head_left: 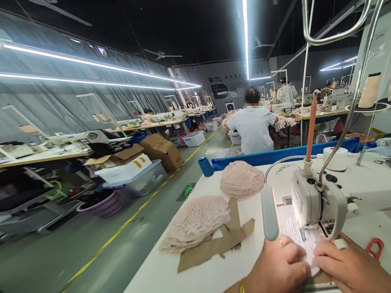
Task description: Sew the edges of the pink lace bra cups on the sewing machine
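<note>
Partway through one piece, we judge: pale pink lace piece lies under white sewing machine; left hand and right hand press fingers on it, pinch unclear. Two pink lace piles nearby: sewn or unsewn, we cannot tell.

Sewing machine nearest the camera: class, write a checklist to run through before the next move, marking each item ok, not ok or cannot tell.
1. Lace piece under the sewing machine head: ok.
2. Left hand and right hand at the lace: ok.
3. Lamp lit: ok.
4. Fingers clear of the needle: cannot tell, needle point unclear.
5. Brown strips neatly arranged: not ok, they lie crossed.
</note>
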`<state>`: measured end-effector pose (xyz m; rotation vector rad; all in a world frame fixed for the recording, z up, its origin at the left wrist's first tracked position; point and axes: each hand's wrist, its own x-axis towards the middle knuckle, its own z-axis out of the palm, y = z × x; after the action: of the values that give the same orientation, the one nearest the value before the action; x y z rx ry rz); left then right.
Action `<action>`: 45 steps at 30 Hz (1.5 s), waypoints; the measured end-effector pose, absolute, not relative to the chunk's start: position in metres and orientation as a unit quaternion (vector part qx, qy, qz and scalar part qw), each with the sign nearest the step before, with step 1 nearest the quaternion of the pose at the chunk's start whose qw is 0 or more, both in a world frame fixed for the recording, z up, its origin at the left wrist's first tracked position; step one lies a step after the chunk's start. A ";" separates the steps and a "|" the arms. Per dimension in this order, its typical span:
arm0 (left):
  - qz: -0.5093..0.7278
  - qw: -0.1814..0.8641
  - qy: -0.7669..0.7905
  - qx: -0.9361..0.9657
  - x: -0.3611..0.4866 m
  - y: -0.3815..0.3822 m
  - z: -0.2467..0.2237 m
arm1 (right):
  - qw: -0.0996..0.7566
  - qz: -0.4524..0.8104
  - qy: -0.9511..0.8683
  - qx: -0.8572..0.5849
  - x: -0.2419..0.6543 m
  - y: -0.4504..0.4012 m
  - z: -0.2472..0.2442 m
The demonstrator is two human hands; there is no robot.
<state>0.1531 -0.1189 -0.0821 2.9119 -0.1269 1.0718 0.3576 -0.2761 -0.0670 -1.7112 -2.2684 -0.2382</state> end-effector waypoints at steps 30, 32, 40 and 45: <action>0.318 0.015 -0.059 0.946 0.151 -0.119 -0.085 | 0.073 -0.070 -0.818 -0.566 0.363 -0.275 -0.058; 0.320 0.016 -0.058 0.945 0.151 -0.120 -0.086 | 0.071 -0.071 -0.815 -0.571 0.361 -0.276 -0.060; 0.319 -0.001 -0.049 0.946 0.152 -0.121 -0.091 | 0.089 -0.097 -0.788 -0.602 0.354 -0.278 -0.069; 0.328 -0.002 -0.049 0.943 0.153 -0.120 -0.091 | 0.095 -0.082 -0.805 -0.579 0.358 -0.276 -0.062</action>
<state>0.1532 -0.1201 -0.0914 2.9674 -0.1548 1.0332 0.3584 -0.2760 -0.0620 -1.7176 -2.3874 -0.2437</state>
